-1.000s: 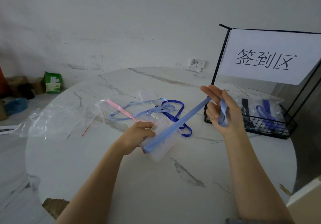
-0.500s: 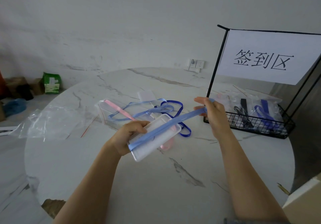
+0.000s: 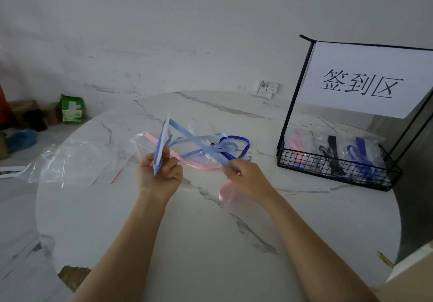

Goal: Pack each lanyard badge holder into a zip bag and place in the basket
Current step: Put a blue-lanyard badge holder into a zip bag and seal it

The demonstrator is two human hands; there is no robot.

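Badge holder (image 3: pixel 162 142) is standing almost upright and edge-on to the camera, lifted clear of the table (image 3: pixel 187 231) in front of the person. The left hand (image 3: pixel 159 177) is gripping its lower end, fingers curled round it, so its long axis is running up from that fist and leaning slightly right. Its light-blue strap (image 3: pixel 196 142) is lying along the holder's edge, leaving the top end and slanting down to the right, where the right hand (image 3: pixel 246 177) is pinching it between thumb and fingertips. The two hands are working at about the same height, near each other, with the strap stretched between them.

Judging from this, the person is gathering the strap onto the badge holder so that the bundle will fit a bag. The coming move is turning on that slant: the free length is lying on the right hand's side, so that hand is the one placed to carry it round the upright holder.

Behind the hands, a pink lanyard (image 3: pixel 201 164) and a dark blue lanyard (image 3: pixel 241 141) are lying tangled on the marble. A clear zip bag (image 3: pixel 70 161) is waiting at the left, nearer the left hand. The wire basket (image 3: pixel 328 169), already holding packed bags, is sitting well to the right under a paper sign (image 3: pixel 360 84), nearer the right hand.
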